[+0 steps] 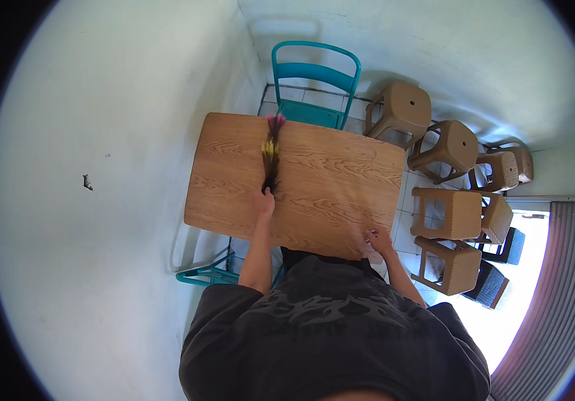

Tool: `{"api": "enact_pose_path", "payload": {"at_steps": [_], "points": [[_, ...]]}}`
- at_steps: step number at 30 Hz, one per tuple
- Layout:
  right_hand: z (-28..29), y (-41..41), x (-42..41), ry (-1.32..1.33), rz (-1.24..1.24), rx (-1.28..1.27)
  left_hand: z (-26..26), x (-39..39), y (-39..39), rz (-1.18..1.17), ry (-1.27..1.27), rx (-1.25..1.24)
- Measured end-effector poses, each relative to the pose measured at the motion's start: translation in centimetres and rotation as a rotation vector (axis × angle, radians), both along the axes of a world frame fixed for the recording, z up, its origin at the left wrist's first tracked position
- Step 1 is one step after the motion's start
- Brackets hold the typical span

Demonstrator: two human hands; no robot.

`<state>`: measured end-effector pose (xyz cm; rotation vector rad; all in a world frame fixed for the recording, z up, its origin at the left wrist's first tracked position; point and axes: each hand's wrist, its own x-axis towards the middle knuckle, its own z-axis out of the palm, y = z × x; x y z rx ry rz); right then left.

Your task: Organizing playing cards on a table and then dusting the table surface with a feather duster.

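Observation:
My left hand is closed on the near, dark end of a feather duster, over the left part of a wood-grain table. The duster is dark with a yellow band and a pink tip, and it points away from me towards the table's far edge. Its handle cannot be made out. Near the table's right front corner is my right hand, fingers partly curled; no object shows in it.
A teal metal chair stands beyond the far edge, and a folded-looking teal chair is at the near left. Brown plastic stools line the right side. A pale wall rises at left; a corrugated shutter is at far right.

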<state>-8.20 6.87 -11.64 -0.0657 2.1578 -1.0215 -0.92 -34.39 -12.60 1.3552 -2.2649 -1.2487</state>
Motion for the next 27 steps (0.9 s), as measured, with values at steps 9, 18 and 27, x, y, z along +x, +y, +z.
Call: {"api": "enact_pose_path", "payload": {"at_steps": [9, 18, 27], "points": [[0.5, -0.1, 0.1, 0.040, -0.003, 0.046, 1.6, -0.9, 1.3, 0.232, 0.142, 0.186], [-0.6, 0.2, 0.0, 0.031, 0.015, 0.014, 1.0, -0.6, 0.6, 0.227, 0.120, 0.560], [-0.3, 0.1, 0.2, 0.012, -0.038, -0.005, -0.6, -0.2, 1.3, 0.124, 0.033, 0.208]]}}
